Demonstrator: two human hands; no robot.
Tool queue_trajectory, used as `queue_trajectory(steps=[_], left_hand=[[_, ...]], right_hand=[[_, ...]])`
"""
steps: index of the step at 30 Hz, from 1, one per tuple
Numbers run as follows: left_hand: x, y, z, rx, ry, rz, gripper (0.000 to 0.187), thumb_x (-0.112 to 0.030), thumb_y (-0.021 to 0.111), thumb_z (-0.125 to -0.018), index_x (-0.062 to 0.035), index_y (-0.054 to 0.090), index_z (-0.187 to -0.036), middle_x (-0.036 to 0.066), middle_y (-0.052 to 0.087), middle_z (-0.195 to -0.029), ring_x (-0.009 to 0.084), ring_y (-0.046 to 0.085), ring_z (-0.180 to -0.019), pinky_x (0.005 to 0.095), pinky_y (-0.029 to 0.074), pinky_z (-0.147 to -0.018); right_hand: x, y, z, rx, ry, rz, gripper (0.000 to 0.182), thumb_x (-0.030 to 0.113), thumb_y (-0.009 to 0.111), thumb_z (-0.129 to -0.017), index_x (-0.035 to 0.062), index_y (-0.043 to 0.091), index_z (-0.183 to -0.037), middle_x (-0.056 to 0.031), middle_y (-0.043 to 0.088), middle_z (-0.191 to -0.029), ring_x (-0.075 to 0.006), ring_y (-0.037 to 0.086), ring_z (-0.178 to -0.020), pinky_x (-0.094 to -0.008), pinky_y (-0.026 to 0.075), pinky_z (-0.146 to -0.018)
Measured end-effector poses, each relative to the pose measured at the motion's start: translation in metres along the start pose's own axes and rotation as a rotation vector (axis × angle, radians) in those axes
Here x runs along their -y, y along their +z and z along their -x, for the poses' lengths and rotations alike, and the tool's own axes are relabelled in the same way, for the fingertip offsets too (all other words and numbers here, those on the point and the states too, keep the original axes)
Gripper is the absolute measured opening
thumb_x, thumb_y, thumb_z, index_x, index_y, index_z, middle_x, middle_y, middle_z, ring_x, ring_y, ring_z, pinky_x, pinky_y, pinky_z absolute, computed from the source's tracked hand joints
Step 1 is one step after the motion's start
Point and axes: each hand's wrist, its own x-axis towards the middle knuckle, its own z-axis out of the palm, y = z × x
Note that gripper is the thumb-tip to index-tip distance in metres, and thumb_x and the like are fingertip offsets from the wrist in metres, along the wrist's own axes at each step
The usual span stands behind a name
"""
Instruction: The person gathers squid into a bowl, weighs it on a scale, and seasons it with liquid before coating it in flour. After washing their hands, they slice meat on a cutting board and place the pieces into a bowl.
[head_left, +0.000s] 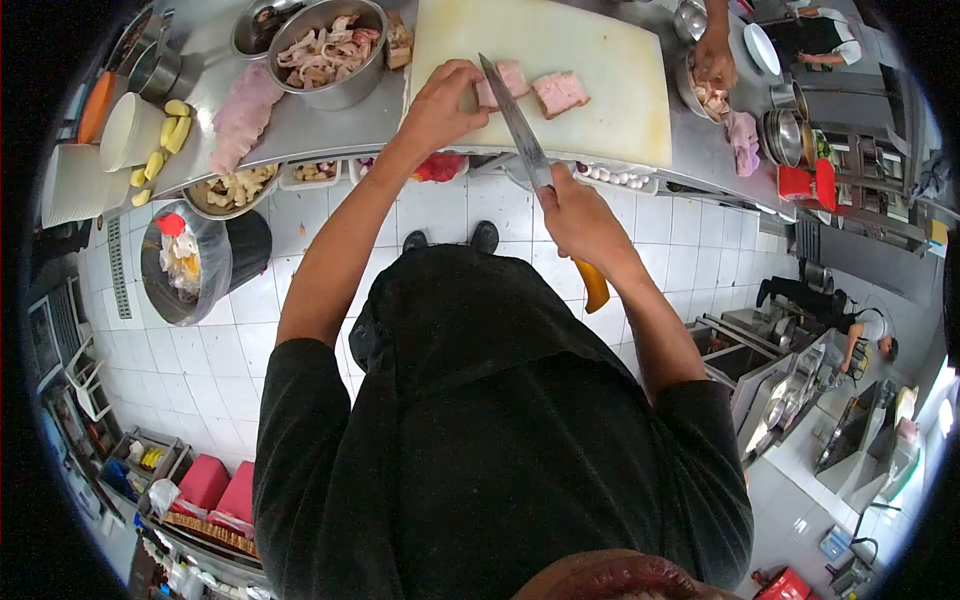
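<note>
My right hand (590, 222) is wrapped round a kitchen knife (522, 132) with a yellow-orange handle. Its long blade points away from me over the white cutting board (620, 110), and the tip lies against a pale pink piece of meat (511, 78). Bent fingers of my left hand (446, 108) grip the left side of that piece. Just right of the blade lies a second chunk of meat (561, 94) with a brownish edge.
A steel pot (345, 92) of cut meat strips stands left of the board, beside a flat pink slab of meat (244, 115). At right, another person's hand (714, 62) reaches into a bowl of meat pieces (708, 103). A lined bin (185, 265) stands on the floor.
</note>
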Motion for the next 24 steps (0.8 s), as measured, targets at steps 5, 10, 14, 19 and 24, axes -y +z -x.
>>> queue_trajectory(steps=[5, 10, 14, 19, 24], left_hand=[[-0.002, -0.001, 0.0, 0.009, -0.025, 0.014, 0.04, -0.016, 0.07, -0.067, -0.0003, 0.059, -0.102, 0.012, 0.056, -0.113, 0.0296, 0.052, -0.111, 0.0364, 0.042, -0.096], [-0.005, 0.0, 0.001, 0.01, -0.031, -0.014, 0.043, -0.014, 0.071, -0.069, -0.0006, 0.056, -0.108, 0.013, 0.055, -0.117, 0.0292, 0.053, -0.111, 0.0355, 0.042, -0.098], [-0.006, -0.001, 0.003, 0.057, -0.074, -0.027, 0.046, -0.016, 0.071, -0.069, -0.0008, 0.056, -0.11, 0.013, 0.054, -0.119, 0.0299, 0.051, -0.114, 0.0354, 0.041, -0.1], [-0.011, -0.002, -0.006, 0.055, -0.065, -0.035, 0.049, -0.014, 0.071, -0.066, 0.0019, 0.056, -0.11, 0.016, 0.053, -0.116, 0.0326, 0.049, -0.113, 0.0377, 0.04, -0.099], [-0.016, 0.002, -0.006, 0.05, -0.07, -0.077, 0.052, -0.014, 0.072, -0.064, 0.0023, 0.054, -0.11, 0.017, 0.052, -0.116, 0.0349, 0.045, -0.117, 0.0396, 0.038, -0.101]], right_hand=[[-0.006, 0.004, -0.001, -0.039, -0.035, 0.093, 0.027, 0.018, 0.039, -0.097, -0.0035, 0.042, -0.113, -0.019, 0.059, -0.065, -0.0283, 0.059, -0.046, -0.0419, 0.049, -0.048], [-0.01, 0.002, 0.001, -0.009, -0.039, 0.122, 0.024, 0.017, 0.04, -0.096, -0.0035, 0.039, -0.108, -0.0205, 0.058, -0.063, -0.0305, 0.06, -0.046, -0.0449, 0.048, -0.046], [-0.032, 0.05, -0.047, -0.077, -0.119, 0.044, 0.022, 0.013, 0.042, -0.093, -0.0036, 0.038, -0.106, -0.0255, 0.058, -0.064, -0.0386, 0.061, -0.058, -0.049, 0.048, -0.054], [-0.024, 0.037, -0.042, -0.105, -0.088, -0.024, 0.021, 0.013, 0.043, -0.092, -0.003, 0.042, -0.105, -0.0312, 0.06, -0.073, -0.0492, 0.061, -0.076, -0.0564, 0.047, -0.071], [-0.03, 0.017, -0.018, -0.247, -0.182, -0.036, 0.019, 0.018, 0.043, -0.096, 0.0001, 0.041, -0.102, -0.0193, 0.056, -0.061, -0.0313, 0.058, -0.045, -0.0418, 0.048, -0.044]])
